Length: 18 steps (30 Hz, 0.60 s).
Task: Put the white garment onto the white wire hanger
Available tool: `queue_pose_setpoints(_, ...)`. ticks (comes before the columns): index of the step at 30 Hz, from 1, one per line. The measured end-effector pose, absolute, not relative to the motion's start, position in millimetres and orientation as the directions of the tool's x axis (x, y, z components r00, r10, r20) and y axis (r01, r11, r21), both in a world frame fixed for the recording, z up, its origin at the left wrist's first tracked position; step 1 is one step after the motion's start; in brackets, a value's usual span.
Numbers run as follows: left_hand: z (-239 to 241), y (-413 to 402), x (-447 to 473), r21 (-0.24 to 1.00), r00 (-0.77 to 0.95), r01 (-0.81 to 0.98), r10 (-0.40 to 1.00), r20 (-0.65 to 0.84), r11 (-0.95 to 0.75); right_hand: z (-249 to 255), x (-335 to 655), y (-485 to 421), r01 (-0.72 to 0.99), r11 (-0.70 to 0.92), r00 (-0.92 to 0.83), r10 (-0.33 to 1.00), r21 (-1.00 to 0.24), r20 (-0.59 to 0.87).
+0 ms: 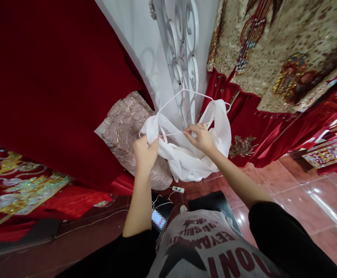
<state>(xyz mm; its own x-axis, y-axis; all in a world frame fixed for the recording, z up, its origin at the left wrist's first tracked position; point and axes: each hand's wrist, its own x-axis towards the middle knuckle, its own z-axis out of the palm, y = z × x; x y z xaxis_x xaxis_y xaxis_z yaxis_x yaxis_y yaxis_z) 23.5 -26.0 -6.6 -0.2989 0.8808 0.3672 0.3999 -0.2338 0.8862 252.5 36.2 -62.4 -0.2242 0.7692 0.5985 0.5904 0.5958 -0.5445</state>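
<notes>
A pale pink clothes hanger hangs by its hook from a white scrolled metal frame. Draped over both ends of the hanger is a white garment of thin cloth, sagging in folds below the lower bar. My left hand is closed on the garment at the hanger's left end, thumb pressed on the cloth. Near the middle of the lower bar, the fingers of my right hand are pinched together on the hanger; whether they also grip some cloth cannot be made out.
Dark red drapery fills the left, with a shiny pink cloth beside the hanger. A gold beaded garment hangs at the right. Below are a black stool, a lit phone, a white cable and reddish floor tiles.
</notes>
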Motion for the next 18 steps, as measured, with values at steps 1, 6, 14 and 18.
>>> queue_pose_setpoints(1, -2.7, -23.2, 21.0, 0.931, -0.319, 0.27, 0.889, 0.327, -0.246, -63.5, 252.8, 36.8, 0.588, 0.599, -0.225, 0.767, -0.544, 0.601)
queue_pose_setpoints(6, 19.1, -9.4, -0.8, 0.804, -0.262, -0.559, 0.963, 0.058, -0.201, -65.6, 254.7, 37.8, 0.569, 0.616, -0.22, 0.752, -0.544, 0.621)
queue_pose_setpoints(14, 12.5, -26.4, -13.2, 0.775, -0.315, -0.604, 0.949, -0.017, -0.187, -66.4, 247.9, 36.2, 0.511, 0.617, -0.216, 0.766, -0.599, 0.605)
queue_pose_setpoints(18, -10.5, -39.1, 17.9, 0.788, -0.404, -0.56, 0.915, 0.008, -0.255, -67.9, 228.0, 29.9, 0.448, 0.63, -0.195, 0.761, -0.634, 0.619)
